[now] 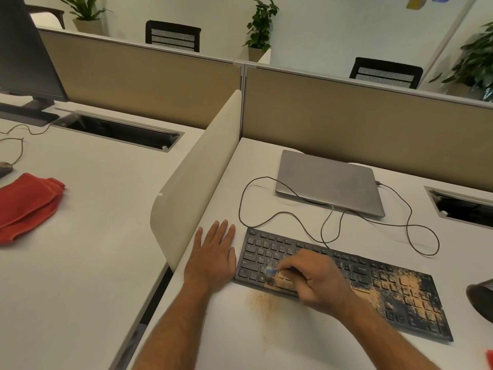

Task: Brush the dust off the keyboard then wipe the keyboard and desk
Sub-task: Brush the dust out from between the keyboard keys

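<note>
A black keyboard (394, 297) lies slantwise on the white desk (280, 337), its right half thick with tan dust. My right hand (317, 280) holds a small brush (270, 273) with a blue band, its blurred bristles on the keys near the keyboard's lower left. A patch of tan dust (262, 303) lies on the desk just in front of the keyboard. My left hand (213, 252) rests flat on the desk beside the keyboard's left end, fingers straight. A red cloth (26, 206) lies on the neighbouring desk at the far left.
A closed grey laptop (328, 182) sits behind the keyboard, its cable (330, 217) looping across the desk. A cream divider (197, 172) separates the two desks. A dark object (480, 297) sits at the right edge, and a cable slot (461, 206) opens at the far right.
</note>
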The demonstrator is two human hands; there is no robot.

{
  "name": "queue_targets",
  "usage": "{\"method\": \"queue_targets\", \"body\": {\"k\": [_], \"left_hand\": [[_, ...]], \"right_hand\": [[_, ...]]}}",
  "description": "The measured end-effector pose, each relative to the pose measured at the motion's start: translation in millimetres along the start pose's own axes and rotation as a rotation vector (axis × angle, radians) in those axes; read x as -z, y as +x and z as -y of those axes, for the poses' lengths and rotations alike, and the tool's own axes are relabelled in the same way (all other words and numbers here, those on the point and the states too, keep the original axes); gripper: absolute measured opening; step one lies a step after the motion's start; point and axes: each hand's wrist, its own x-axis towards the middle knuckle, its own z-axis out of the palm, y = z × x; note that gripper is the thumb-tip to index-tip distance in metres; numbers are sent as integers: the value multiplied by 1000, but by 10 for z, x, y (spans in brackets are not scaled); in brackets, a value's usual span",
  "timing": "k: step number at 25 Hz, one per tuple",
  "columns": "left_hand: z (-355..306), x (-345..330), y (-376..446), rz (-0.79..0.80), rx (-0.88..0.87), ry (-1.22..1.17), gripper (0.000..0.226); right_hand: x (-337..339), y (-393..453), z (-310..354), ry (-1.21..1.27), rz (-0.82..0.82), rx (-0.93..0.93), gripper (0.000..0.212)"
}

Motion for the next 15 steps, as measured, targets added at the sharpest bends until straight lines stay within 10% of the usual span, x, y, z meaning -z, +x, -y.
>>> {"method": "queue_targets", "body": {"k": [15], "left_hand": [[-1,0,-6,-8,2,-7,74]], "right_hand": [[-65,-104,104,-113,146,180,12]]}}
